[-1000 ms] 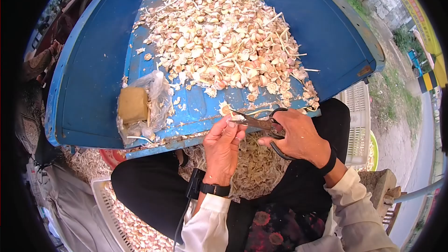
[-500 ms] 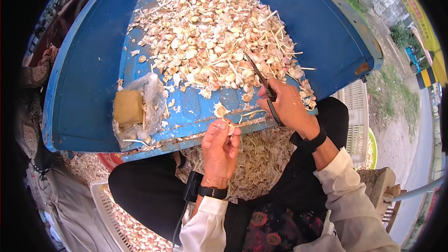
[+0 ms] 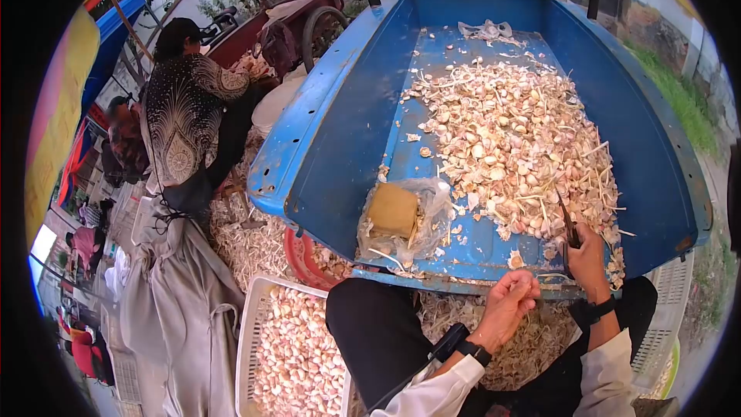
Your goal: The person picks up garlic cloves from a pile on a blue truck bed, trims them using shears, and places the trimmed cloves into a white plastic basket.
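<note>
Head view: dark, pointed scissors (image 3: 571, 235)

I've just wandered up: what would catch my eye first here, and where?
Probably the big garlic heap, spread along the floor of the blue cart. Next, the dark scissors in the person's right grip, at the heap's near right end. Then the white basket of cloves, low in the view beside the person's knee.

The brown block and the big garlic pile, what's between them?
The head view shows crumpled clear plastic by the brown block, then blue bed with loose scraps, before the garlic pile.
</note>
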A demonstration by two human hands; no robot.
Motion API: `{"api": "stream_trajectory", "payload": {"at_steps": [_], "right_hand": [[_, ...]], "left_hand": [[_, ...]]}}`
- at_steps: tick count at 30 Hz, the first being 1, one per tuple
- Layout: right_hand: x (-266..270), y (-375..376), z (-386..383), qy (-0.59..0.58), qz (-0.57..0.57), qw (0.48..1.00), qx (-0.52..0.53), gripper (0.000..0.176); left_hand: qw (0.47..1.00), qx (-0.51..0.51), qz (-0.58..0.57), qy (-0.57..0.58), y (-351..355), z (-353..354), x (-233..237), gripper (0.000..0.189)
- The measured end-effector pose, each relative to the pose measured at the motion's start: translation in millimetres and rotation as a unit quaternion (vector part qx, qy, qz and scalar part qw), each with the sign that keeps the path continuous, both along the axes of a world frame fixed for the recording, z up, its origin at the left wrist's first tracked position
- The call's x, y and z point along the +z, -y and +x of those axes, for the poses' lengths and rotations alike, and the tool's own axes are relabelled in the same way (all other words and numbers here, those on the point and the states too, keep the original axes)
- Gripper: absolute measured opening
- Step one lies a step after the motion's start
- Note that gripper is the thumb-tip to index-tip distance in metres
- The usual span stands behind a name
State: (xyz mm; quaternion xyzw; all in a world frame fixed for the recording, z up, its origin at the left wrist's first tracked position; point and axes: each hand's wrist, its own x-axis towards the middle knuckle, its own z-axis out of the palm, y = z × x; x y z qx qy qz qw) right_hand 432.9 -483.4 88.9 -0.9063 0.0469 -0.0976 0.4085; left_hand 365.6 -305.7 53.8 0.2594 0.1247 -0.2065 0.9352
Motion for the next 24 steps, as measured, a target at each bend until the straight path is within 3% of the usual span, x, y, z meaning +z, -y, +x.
{"api": "stream_trajectory", "payload": {"at_steps": [2, 4, 7, 10, 12, 17, 19, 22, 24], "right_hand": [[3, -1, -11, -0.04, 0.308, 0.95, -0.026, 0.018], [18, -17, -27, -0.063, 0.491, 0.869, -0.017, 0.019], [10, -28, -45, -0.116, 0.593, 0.795, 0.049, 0.02], [11, -41, -55, -0.135, 0.629, 0.757, 0.114, 0.02], [6, -46, -57, -0.13, 0.639, 0.748, 0.124, 0.02], [9, -53, -61, -0.124, 0.592, 0.794, 0.058, 0.022], [12, -53, -62, -0.125, 0.56, 0.819, 0.024, 0.023], [10, -50, -65, -0.097, 0.491, 0.865, 0.03, 0.026], [11, -52, -65, 0.035, 0.379, 0.922, 0.073, 0.029]], "left_hand": [[0.997, 0.025, 0.069, 0.008, -1, 1, 0, 0.02], [0.993, 0.008, 0.114, 0.028, -7, -3, -4, 0.025], [0.986, 0.039, 0.138, 0.082, -3, -1, 20, 0.041], [0.98, 0.028, 0.173, 0.092, 1, 1, 28, 0.047], [0.96, 0.059, 0.222, 0.159, 0, 0, 24, 0.045], [0.958, 0.072, 0.216, 0.175, -2, 4, 17, 0.04], [0.929, 0.057, 0.313, 0.187, -13, 6, 19, 0.037], [0.956, 0.048, 0.256, 0.132, -15, 7, 25, 0.034], [0.971, 0.032, 0.218, 0.093, -15, 7, 26, 0.033]]}}
